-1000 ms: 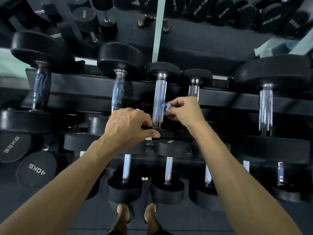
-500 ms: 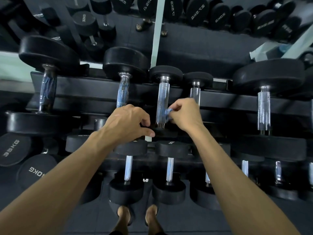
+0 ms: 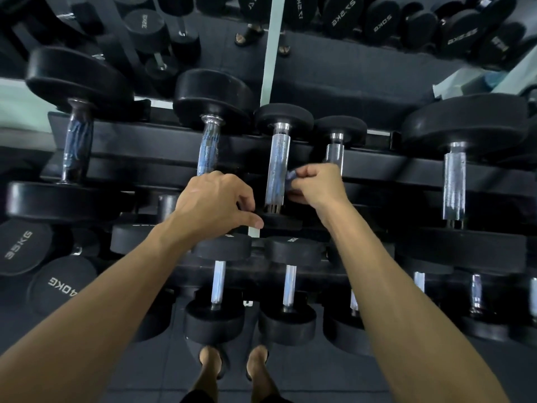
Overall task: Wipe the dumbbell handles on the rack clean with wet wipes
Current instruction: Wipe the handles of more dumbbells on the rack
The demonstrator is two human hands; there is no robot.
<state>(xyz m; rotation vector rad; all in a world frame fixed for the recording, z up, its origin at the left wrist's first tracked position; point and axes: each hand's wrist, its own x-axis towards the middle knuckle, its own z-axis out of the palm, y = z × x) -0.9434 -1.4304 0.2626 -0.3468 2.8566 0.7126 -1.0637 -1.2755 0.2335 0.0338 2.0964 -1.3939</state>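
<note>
Gym rack, top tier: wipe mid-stroke on centre dumbbell handle.
Right hand pinches wet wipe, slid slightly lower against handle's right side vs 0.5 s ago; left hand curled round near weight head, steadying. Knurled chrome looks streaky; neighbouring handles probably pending.

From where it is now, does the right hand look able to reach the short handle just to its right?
Probably yes: the right hand, pinching the wipe, is right beside that short handle, with nothing between them.
</note>
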